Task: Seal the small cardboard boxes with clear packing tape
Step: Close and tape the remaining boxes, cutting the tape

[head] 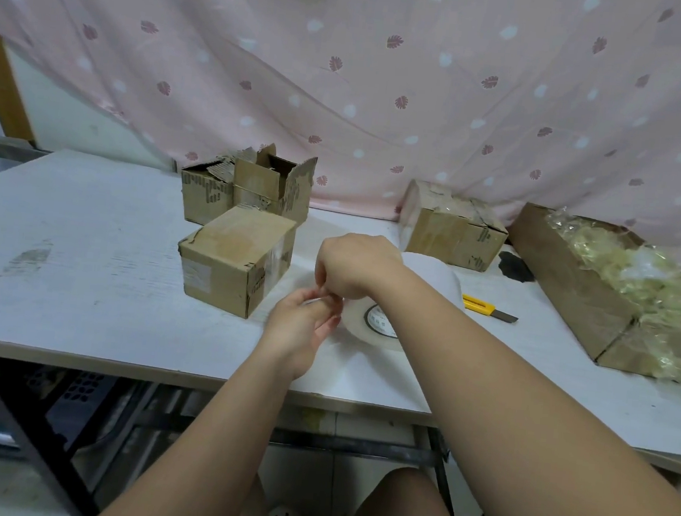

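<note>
As your forearms reach out over the near edge of the white worktop (80,296), your hands meet in the middle. Your left hand (303,332) comes up from below with its fingers curled, and your right hand (356,267) drops in from above, knuckles up, fingertips tucked down to meet it. Both are pinching at the left rim of the roll of clear tape (378,327), which lies flat on the worktop just beneath them and to their right. Whether a loose end of tape sits between your fingers, I cannot tell. Just left of your hands stands the closed box (232,256), flaps down, with glossy tape showing on its right face. To your right a yellow utility knife (485,305) lies on the worktop with its blade out, and a white rounded thing (432,274) peeks from behind your right wrist; what it is stays unclear. Farther back on the left, two open boxes (250,188) with torn flaps stand pressed together. Back right there's a taped box (452,226), and along the right edge a long open carton (567,286) heaped with crumpled clear plastic (658,277). Behind it all hangs a pink leaf-print curtain (346,73).
</note>
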{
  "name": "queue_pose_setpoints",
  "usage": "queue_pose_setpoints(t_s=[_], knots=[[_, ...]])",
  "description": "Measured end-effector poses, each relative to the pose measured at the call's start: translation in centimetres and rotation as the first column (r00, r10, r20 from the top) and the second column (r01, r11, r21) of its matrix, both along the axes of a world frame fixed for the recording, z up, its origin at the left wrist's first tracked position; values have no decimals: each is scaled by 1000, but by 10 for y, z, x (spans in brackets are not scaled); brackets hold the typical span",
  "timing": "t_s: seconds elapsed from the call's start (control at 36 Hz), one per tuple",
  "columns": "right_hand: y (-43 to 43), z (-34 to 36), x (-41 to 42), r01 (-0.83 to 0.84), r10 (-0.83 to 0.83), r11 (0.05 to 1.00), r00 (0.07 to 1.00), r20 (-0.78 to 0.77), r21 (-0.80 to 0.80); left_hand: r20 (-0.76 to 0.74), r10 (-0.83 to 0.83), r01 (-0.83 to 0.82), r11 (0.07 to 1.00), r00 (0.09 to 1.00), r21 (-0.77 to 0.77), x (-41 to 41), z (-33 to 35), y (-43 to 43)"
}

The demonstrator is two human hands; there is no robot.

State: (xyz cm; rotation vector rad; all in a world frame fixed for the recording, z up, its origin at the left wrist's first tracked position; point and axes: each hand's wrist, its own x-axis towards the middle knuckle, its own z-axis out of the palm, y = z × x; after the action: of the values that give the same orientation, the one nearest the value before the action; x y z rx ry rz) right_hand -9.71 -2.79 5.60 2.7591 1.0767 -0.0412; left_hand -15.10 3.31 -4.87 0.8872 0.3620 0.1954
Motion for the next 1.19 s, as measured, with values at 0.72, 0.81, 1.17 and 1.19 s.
queue_pose_setpoints(t_s=[0.72, 0.81, 1.17, 1.19], knots=[[-2, 1, 8, -36, 40, 998, 996, -84, 48, 160, -129, 168, 950, 979, -263, -9, -4, 12], [-3, 2, 7, -19, 47, 974, 992, -117, 226, 116, -76, 103, 963, 990, -251, -8, -3, 9], [-61, 1, 1, -72, -256, 628, 921, 293, 775, 44, 180, -185, 974, 983, 129, -2, 0, 0], [-73, -2, 4, -20, -254, 627, 940, 229, 779, 47, 196, -201, 965, 980, 170, -1, -1, 2]])
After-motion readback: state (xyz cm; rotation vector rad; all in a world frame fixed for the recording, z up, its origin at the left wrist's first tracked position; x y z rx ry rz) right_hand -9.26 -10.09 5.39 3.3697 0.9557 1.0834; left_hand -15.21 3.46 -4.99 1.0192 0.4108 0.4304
